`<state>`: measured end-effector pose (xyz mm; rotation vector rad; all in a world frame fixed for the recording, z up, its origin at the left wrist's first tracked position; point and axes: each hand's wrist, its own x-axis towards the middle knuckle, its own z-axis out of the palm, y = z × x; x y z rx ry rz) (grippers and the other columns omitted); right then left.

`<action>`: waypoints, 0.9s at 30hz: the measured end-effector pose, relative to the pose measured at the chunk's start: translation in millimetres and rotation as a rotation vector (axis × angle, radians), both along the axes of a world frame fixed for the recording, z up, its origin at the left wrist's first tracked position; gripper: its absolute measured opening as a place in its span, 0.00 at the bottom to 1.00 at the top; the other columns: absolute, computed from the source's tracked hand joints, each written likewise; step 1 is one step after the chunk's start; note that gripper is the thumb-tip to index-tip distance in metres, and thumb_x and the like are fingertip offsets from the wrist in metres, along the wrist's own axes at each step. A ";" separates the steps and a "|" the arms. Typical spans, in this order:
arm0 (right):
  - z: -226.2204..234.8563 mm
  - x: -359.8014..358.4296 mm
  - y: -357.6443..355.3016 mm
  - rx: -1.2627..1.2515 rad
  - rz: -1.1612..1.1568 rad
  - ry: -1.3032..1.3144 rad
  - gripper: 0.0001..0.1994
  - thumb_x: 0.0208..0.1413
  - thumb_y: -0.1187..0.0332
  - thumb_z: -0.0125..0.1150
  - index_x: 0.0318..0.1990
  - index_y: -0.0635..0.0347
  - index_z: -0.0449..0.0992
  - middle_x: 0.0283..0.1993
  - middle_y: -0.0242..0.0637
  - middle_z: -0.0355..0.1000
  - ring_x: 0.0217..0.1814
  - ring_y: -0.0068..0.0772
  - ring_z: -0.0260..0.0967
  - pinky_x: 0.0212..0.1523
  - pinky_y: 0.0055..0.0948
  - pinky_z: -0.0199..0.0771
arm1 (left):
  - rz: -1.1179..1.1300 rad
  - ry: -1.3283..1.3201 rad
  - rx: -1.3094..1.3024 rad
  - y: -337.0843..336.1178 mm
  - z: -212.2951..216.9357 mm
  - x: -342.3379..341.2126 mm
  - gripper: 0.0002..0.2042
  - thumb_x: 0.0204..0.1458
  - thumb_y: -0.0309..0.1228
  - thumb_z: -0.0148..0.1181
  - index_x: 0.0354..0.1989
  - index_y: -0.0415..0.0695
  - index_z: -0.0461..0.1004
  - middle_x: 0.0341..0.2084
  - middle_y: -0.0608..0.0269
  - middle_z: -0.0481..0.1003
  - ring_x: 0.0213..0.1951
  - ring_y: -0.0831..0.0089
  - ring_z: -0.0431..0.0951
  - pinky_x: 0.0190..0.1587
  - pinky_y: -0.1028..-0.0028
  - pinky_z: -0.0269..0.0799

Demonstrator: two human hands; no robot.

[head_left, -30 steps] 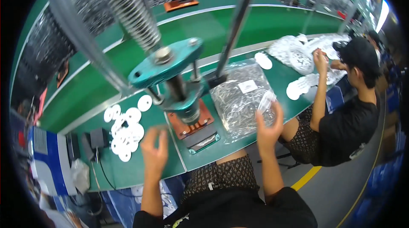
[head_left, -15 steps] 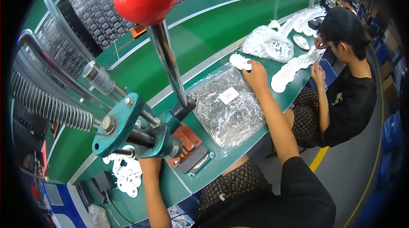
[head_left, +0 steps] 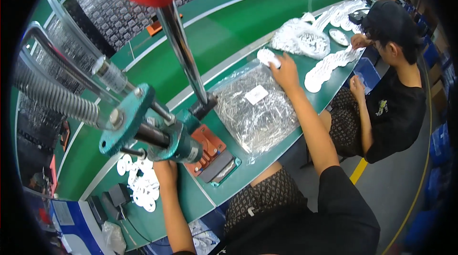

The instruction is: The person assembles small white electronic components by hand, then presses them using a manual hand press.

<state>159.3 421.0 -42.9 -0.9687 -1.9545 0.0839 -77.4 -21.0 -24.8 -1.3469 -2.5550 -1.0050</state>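
My right hand [head_left: 287, 74] reaches to the far end of a clear bag of thin metal pins [head_left: 238, 117]. Its fingers grip a small stack of white round plastic pieces [head_left: 268, 58] by the near edge. My left hand [head_left: 165, 173] is behind the teal hand press [head_left: 164, 136], whose body hides the fingers, so what they hold cannot be seen. Beside that hand lies a loose pile of white discs with short stems [head_left: 143, 188]. The press has a red ball-topped lever [head_left: 183, 55] standing up and a reddish-brown base block [head_left: 206, 147].
Beyond the pin bag are a row of overlapping white discs [head_left: 329, 71] and a plastic bag of white parts [head_left: 312, 43]. A co-worker [head_left: 396, 88] sits at the right, one hand at that row. Black adapters [head_left: 117, 195] lie at the left. A green conveyor belt [head_left: 238, 31] runs behind.
The view has shifted slightly, and the press's spring is blurred. My right hand still grips the white pieces in nearly the same place. The co-worker's nearer hand has lowered slightly.
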 end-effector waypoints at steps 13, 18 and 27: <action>11.3 66.8 -278.6 -0.246 0.321 0.136 0.15 0.43 0.78 0.69 0.41 0.63 0.75 0.48 0.42 0.73 0.54 0.46 0.68 0.54 0.40 0.68 | 0.096 -0.260 0.380 -9.0 -15.9 -8.3 0.10 0.56 0.19 0.50 0.43 0.31 0.77 0.40 0.56 0.79 0.45 0.68 0.76 0.51 0.70 0.68; 26.6 51.0 -262.8 -0.347 0.374 -0.090 0.22 0.47 0.66 0.69 0.51 0.62 0.74 0.60 0.40 0.67 0.64 0.43 0.61 0.62 0.40 0.59 | 0.002 -0.334 0.161 -6.3 4.2 8.1 0.12 0.58 0.27 0.55 0.47 0.34 0.76 0.43 0.52 0.78 0.49 0.64 0.77 0.55 0.67 0.68; 16.5 44.7 -273.9 -0.270 0.327 0.001 0.17 0.47 0.69 0.71 0.44 0.62 0.75 0.57 0.42 0.69 0.63 0.47 0.62 0.61 0.42 0.61 | -0.018 -0.308 0.095 -5.3 6.3 7.3 0.15 0.48 0.23 0.62 0.45 0.32 0.76 0.42 0.47 0.80 0.46 0.60 0.79 0.55 0.65 0.68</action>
